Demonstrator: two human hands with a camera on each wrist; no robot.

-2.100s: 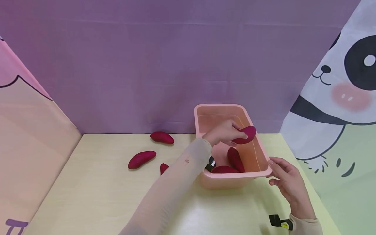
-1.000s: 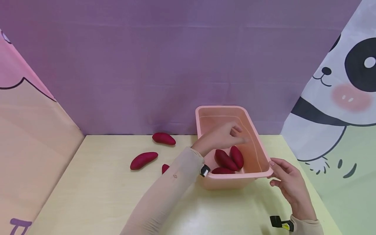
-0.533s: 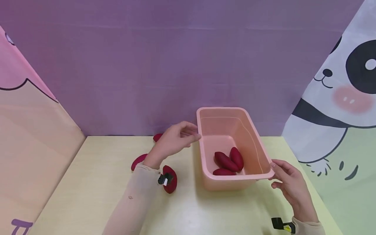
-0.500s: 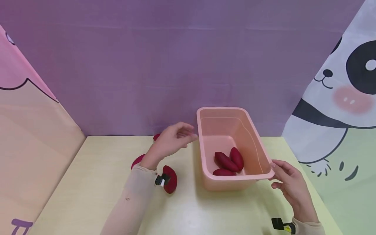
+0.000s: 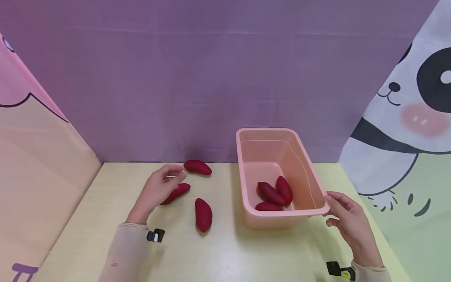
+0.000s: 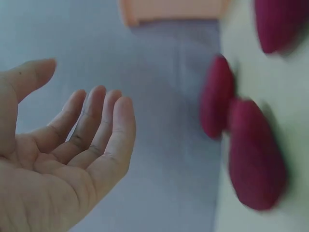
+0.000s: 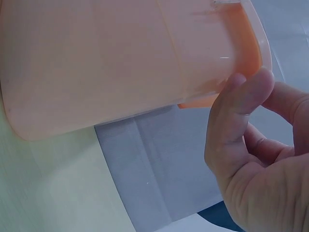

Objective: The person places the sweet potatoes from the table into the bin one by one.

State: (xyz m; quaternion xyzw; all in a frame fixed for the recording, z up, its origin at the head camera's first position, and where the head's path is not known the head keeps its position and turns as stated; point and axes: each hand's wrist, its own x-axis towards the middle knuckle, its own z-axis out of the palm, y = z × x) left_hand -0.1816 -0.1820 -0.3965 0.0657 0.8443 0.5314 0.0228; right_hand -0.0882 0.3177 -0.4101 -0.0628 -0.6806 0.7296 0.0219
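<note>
My left hand (image 5: 157,190) is over the left side of the table, fingers relaxed and holding nothing. Partly behind it in the head view lies a dark red sweet potato (image 5: 179,192). A second sweet potato (image 5: 197,167) rests near the back edge, and a third (image 5: 203,215) lies closer to me; the left wrist view shows all of them, blurred. At the right stands a pink plastic bin (image 5: 258,213) holding several more, such as one sweet potato (image 5: 284,190). Its near right corner is pinched at the rim between thumb and fingers of my right hand (image 5: 349,219).
The pale wooden table (image 5: 225,254) ends at the back against a purple cloth (image 5: 169,78). Printed cloth hangs on both sides, with a panda (image 5: 423,117) at the right. Each wrist wears a small black camera.
My left hand let go of a sweet potato inside the bin, then moved out over the rim and left across the table. My right hand has stayed at the bin's corner.
</note>
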